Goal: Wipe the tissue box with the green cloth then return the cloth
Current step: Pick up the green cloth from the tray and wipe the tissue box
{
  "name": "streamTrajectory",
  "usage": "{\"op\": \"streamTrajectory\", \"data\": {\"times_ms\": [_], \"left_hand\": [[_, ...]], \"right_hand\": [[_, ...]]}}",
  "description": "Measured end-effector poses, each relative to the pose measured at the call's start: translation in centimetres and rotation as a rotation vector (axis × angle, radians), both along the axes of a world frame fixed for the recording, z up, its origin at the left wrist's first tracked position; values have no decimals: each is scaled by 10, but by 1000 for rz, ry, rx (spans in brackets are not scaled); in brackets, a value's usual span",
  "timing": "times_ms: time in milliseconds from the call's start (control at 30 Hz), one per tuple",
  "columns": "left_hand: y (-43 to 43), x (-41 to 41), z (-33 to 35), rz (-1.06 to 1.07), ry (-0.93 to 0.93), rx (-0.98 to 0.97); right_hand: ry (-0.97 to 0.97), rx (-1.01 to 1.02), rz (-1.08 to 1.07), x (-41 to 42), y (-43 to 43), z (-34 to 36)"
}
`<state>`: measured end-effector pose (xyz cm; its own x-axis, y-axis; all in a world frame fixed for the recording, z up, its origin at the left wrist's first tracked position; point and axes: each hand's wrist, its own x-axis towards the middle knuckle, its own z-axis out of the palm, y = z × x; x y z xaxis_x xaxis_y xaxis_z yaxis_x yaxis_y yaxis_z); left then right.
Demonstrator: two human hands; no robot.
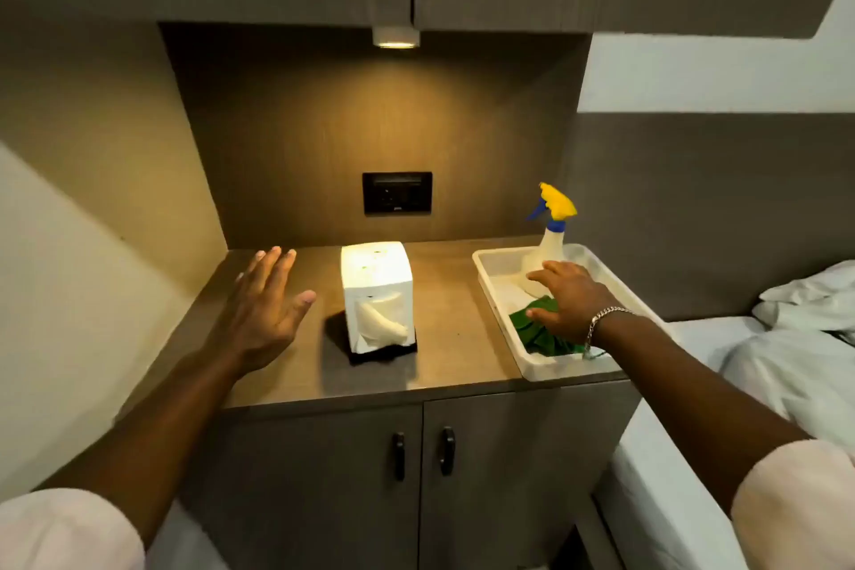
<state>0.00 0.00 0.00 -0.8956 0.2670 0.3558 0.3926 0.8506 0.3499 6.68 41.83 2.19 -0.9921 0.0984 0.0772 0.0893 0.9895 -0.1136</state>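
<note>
A white tissue box (375, 278) stands on a dark base in the middle of the brown countertop (453, 329), a tissue hanging from its front slot. To its left my left hand (263, 310) hovers above the counter with fingers spread, holding nothing. The green cloth (536, 329) lies crumpled in the near part of a white tray (490, 287) at the counter's right end. My right hand (571, 303) rests flat over the cloth inside the tray, fingers spread, thumb touching the cloth's edge; the hand hides part of the cloth.
A spray bottle (550, 236) with a yellow and blue head stands at the back of the tray. A black socket panel (397, 193) sits on the back wall under a small lamp. Cabinet doors (421, 449) are below, a bed with white linen (796, 338) to the right.
</note>
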Motion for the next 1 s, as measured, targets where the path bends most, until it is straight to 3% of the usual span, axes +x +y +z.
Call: {"op": "streamTrajectory", "data": {"times_ms": [167, 267, 433, 833, 1000], "left_hand": [[2, -22, -59, 64, -219, -60], [8, -34, -81, 86, -273, -196], [6, -40, -98, 91, -331, -394], [5, -41, -99, 72, -361, -408], [2, -44, -70, 6, -400, -105]], "right_hand": [[-378, -15, -12, -34, 30, -35], [-477, -74, 10, -41, 39, -45], [-356, -49, 43, -42, 38, -50], [-157, -131, -17, -30, 30, -44], [83, -301, 6, -26, 27, -22]]}}
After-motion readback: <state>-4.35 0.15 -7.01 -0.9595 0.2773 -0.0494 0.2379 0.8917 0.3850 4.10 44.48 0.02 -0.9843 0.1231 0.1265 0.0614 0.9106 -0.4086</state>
